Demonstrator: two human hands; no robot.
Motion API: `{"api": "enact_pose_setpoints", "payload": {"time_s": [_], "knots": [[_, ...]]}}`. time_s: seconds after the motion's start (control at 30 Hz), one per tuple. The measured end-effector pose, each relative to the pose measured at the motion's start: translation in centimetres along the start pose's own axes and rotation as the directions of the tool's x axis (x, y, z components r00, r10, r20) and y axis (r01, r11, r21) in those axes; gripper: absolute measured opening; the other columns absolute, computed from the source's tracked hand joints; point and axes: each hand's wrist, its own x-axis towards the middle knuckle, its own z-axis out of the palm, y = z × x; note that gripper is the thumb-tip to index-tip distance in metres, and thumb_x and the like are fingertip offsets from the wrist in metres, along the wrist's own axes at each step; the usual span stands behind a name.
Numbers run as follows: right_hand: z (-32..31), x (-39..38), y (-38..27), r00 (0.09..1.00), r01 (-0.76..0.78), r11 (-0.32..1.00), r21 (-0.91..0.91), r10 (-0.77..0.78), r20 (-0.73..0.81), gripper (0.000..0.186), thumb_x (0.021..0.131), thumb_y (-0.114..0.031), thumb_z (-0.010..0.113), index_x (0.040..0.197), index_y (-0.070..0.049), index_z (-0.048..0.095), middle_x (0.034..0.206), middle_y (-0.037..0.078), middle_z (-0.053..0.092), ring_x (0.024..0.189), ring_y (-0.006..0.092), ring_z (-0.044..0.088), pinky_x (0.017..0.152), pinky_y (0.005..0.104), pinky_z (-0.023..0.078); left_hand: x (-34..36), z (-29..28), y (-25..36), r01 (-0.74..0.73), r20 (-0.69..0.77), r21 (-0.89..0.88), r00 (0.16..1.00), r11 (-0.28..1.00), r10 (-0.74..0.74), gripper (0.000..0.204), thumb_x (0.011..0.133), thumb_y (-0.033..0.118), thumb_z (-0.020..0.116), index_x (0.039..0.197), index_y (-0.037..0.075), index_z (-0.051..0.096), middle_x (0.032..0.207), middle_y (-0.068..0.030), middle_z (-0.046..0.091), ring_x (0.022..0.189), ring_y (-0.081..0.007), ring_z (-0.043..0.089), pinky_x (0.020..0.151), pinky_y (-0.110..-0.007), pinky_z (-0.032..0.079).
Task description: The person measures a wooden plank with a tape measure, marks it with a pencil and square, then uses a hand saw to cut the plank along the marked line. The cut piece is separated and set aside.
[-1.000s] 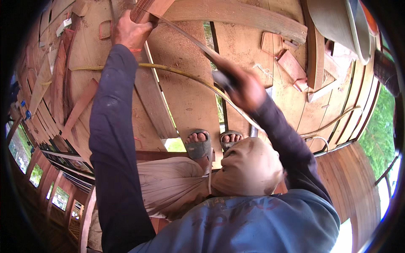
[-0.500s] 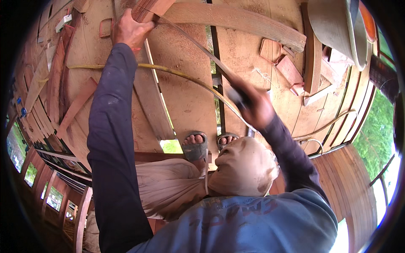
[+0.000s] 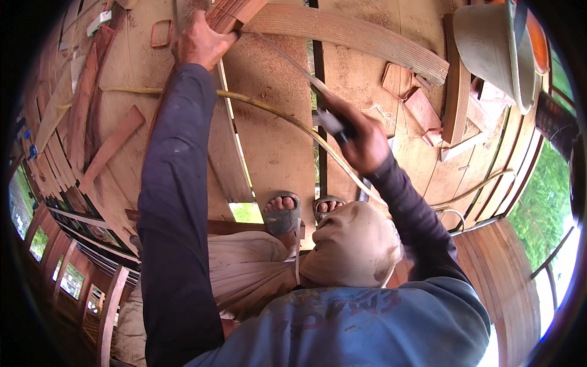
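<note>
At the top of the view, my left hand [image 3: 203, 44] grips the end of a reddish wooden beam [image 3: 238, 11], its fingers wrapped round the edge. My right hand [image 3: 365, 139] is closed on the dark handle of a handsaw [image 3: 310, 81]. The thin blade, seen almost edge-on, slants up to the left and meets the beam beside my left hand. Part of the blade's far end is hidden at the wood.
A curved plank [image 3: 354, 32] lies beyond the saw. A yellow hose [image 3: 269, 109] crosses the sawdust-covered boards [image 3: 269, 159], which have gaps between them. Offcuts [image 3: 422, 109] and a pale basin [image 3: 486, 46] are at the right; loose timber strips [image 3: 113, 144] are at the left.
My right hand has moved forward with the handsaw, closer to the beam. My left hand keeps its grip on the wood, and the whole view has shifted slightly.
</note>
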Motion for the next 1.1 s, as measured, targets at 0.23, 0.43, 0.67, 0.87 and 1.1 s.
{"api": "enact_pose_setpoints", "payload": {"time_s": [0.23,0.43,0.67,0.87,1.1], "knots": [[1.2,-1.3,2.5,0.996,0.0,1.0,0.008,0.001,-0.093,0.039,0.096,-0.014,0.07,0.134,-0.006,0.064,0.118,0.019,0.073,0.107,0.031,0.073,0.089,0.0379,0.058,-0.3,0.1,0.4,-0.021,-0.046,0.019,0.999,1.0,0.022,0.068,0.07,0.035,0.079,0.123,0.0,0.056,0.11,-0.027,0.071,0.102,-0.0431,0.071,0.092,-0.049,0.055],[1.7,-1.1,4.6,0.976,0.149,0.989,-0.004,-0.148,-0.161,0.04,0.094,-0.021,0.069,0.134,-0.016,0.066,0.103,0.024,0.073,0.091,0.0402,0.073,0.077,0.0465,0.059,-0.2,1.2,-1.6,-0.024,-0.03,-0.142,0.999,0.99,0.02,0.065,0.07,0.032,0.08,0.121,0.0,0.057,0.109,-0.0268,0.071,0.102,-0.0418,0.07,0.091,-0.048,0.056],[-1.8,-4.5,5.5,0.959,0.059,0.998,0.001,-0.056,-0.279,0.041,0.092,-0.016,0.072,0.132,-0.014,0.066,0.105,0.022,0.074,0.09,0.0379,0.074,0.077,0.0421,0.059,-1.0,0.8,8.6,-0.034,0.004,-0.003,0.999,0.999,0.034,0.066,0.07,0.029,0.082,0.121,-0.002,0.055,0.116,-0.0268,0.069,0.106,-0.0444,0.068,0.095,-0.052,0.053],[-4.1,-4.7,2.8,0.995,-0.075,0.997,0.011,0.075,-0.06,0.04,0.095,-0.005,0.067,0.135,-0.002,0.061,0.125,0.02,0.07,0.115,0.0309,0.071,0.095,0.0365,0.056,-0.7,1.8,7.5,-0.051,0.02,0.049,0.999,0.998,0.05,0.064,0.071,0.032,0.082,0.118,-0.001,0.054,0.112,-0.0286,0.067,0.107,-0.0459,0.066,0.094,-0.053,0.052],[-7.0,-6.1,1.0,0.995,-0.079,0.997,0.022,0.08,-0.052,0.042,0.095,-0.006,0.069,0.136,-0.002,0.061,0.124,0.023,0.07,0.115,0.0336,0.07,0.097,0.039,0.055,-0.1,1.5,8.3,-0.041,0.062,0.124,0.998,0.991,0.034,0.065,0.073,0.036,0.083,0.119,0.0,0.054,0.113,-0.0238,0.067,0.11,-0.0408,0.065,0.097,-0.049,0.05]]}}
